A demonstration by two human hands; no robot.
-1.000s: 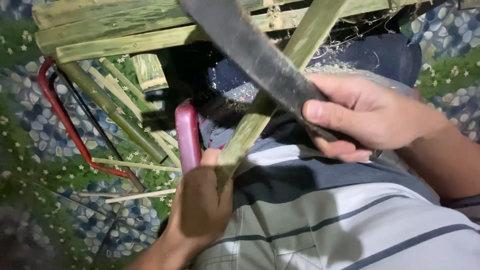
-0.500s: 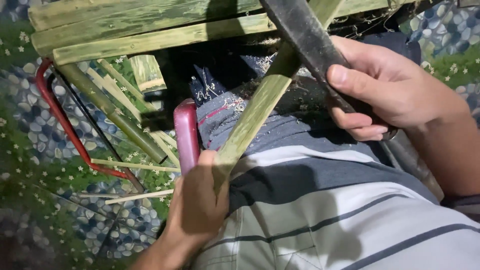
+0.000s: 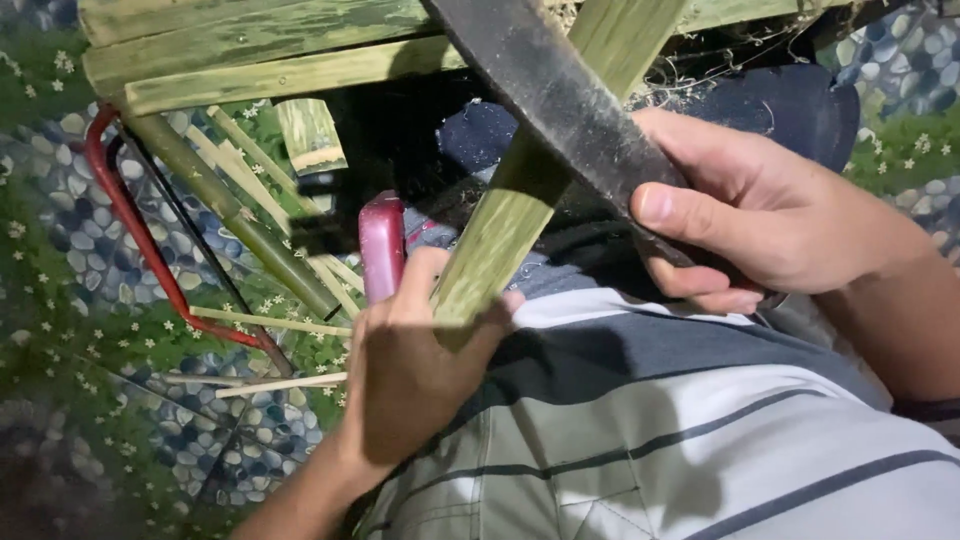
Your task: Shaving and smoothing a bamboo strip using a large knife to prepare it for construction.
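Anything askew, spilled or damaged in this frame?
Pale shavings lie scattered on the dark cloth near the big knife. Thin loose splints lie at mixed angles on the floor mat. Nothing looks broken.

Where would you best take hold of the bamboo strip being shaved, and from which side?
At its near lower end, from below, as the left hand does: the strip slants away upward, and the blade in the right hand crosses its middle.
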